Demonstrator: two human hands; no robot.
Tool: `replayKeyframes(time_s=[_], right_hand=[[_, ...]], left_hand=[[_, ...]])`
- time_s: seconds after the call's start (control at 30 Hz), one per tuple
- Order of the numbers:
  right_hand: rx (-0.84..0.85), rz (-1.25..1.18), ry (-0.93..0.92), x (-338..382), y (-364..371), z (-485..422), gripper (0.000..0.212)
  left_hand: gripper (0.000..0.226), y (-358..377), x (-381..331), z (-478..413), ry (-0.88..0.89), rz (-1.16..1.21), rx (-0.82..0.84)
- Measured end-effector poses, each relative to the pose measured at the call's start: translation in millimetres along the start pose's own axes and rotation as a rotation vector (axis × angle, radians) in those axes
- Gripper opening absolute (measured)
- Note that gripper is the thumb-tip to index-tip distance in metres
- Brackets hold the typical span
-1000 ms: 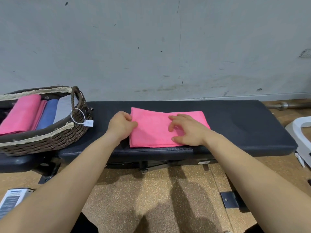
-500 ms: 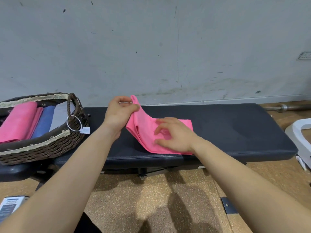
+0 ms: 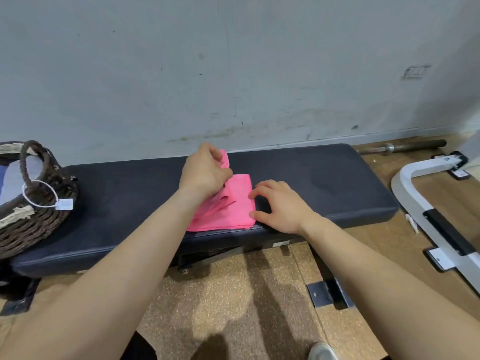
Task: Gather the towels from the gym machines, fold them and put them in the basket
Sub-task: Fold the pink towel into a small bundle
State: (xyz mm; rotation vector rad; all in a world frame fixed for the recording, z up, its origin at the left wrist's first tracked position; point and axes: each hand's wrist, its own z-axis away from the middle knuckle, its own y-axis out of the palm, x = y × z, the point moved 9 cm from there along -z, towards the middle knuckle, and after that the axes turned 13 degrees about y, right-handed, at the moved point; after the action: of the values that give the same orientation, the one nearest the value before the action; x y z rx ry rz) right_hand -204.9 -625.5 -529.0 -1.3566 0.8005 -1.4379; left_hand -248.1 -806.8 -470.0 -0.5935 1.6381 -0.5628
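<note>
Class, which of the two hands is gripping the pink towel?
The left hand pinches a raised fold of the pink towel; the right hand only rests at its right edge, gripping nothing.

A scuffed grey wall (image 3: 259,61) stands behind a black padded bench (image 3: 324,183) on speckled brown floor (image 3: 233,294); a steel barbell (image 3: 405,146) lies at the wall's foot, a white machine frame (image 3: 410,201) beside the bench's right end

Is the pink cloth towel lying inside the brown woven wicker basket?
No, the pink cloth towel lies on the dark padded bench, with the left hand gripping its raised edge.
</note>
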Motion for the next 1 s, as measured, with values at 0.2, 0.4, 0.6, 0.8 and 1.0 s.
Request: replayKeyframes(time_s=[0.2,0.4,0.6,0.8,1.0], right_hand=[[-0.030,-0.060,0.033,-4,-4,2,0.046],[0.023,-0.119,0.087,-10,-6,-4,0.032],[-0.310,-0.182,0.061,29,-49,-4,0.038],[-0.003,0.127,0.027,63,9,-27,0.067],[0.055,0.154,0.043,37,35,-28,0.074]], left_hand=[[0.038,42,-19,3,0.084,-0.116,0.103],[0.036,71,-20,11,0.109,-0.053,0.266],[0.016,1,-17,4,0.298,-0.107,-0.023],[0.047,23,24,23,0.420,-0.451,0.244],[0.066,47,63,26,0.331,-0.619,0.481]])
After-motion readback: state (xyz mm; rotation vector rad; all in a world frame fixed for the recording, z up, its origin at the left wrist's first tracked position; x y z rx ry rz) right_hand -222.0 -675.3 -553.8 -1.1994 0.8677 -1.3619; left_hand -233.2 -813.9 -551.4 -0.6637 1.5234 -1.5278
